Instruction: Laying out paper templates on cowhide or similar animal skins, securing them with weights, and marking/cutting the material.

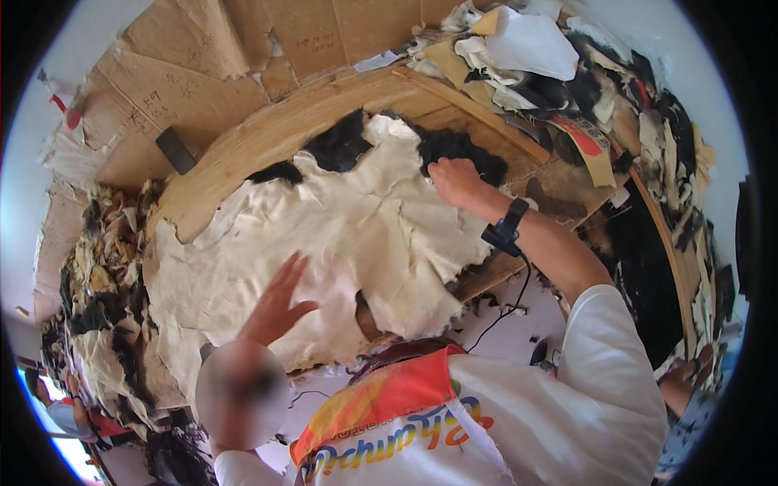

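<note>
A large cream-coloured hide (pixel 324 219) lies spread over the wooden board, its pale, wrinkled side up. Black fur (pixel 336 144) shows along its far edge. My left hand (pixel 279 306) is open over the near-left part of the hide, fingers stretched and thumb apart; whether the palm touches the hide I cannot tell. At the far right edge, next to another patch of black fur (pixel 466 150), my right hand (pixel 456 180) is closed, with its fingers curled on the hide's edge. A black device (pixel 506 228) with a cable is strapped to my right wrist.
Under the hide is a wooden board (pixel 211 182), with a wooden strip (pixel 478 113) at its far right. Fur scraps are heaped at left (pixel 105 283) and far right (pixel 600 73). A dark phone-like object (pixel 175 151) lies by the cardboard (pixel 178 73). Other people (pixel 689 397) appear at both sides.
</note>
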`<state>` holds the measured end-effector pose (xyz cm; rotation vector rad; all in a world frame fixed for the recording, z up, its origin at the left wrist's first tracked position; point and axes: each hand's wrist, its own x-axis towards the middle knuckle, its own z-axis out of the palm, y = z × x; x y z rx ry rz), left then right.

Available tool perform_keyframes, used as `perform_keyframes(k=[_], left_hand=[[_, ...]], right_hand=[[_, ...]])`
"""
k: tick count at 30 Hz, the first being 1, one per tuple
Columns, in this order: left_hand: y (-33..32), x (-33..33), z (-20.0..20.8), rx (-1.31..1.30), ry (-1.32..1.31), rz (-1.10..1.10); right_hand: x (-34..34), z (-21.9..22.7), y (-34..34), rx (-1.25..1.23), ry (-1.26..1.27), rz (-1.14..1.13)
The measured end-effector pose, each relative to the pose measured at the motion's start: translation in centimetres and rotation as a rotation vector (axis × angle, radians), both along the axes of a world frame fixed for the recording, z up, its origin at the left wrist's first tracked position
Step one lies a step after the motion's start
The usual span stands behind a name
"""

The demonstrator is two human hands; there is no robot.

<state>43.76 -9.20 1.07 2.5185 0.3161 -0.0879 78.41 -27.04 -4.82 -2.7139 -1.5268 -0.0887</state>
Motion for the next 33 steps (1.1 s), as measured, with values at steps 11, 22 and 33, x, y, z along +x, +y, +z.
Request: perform_keyframes(k=[11, 22, 33], left_hand=[[-6.9, 7.4, -4.8, 0.299, 0.200, 0.059], [-7.5, 7.3, -4.0, 0.340, 0.234, 0.035], [-7.4, 7.6, -4.1, 0.307, 0.221, -0.016]], right_hand=[[10.9, 8.5, -1.4, 0.378, -0.054, 0.112], [8.2, 1.1, -9.7, -0.094, -0.025, 0.162], [-2.3, 0.1, -7.6, 0.218, 0.342, 0.563]])
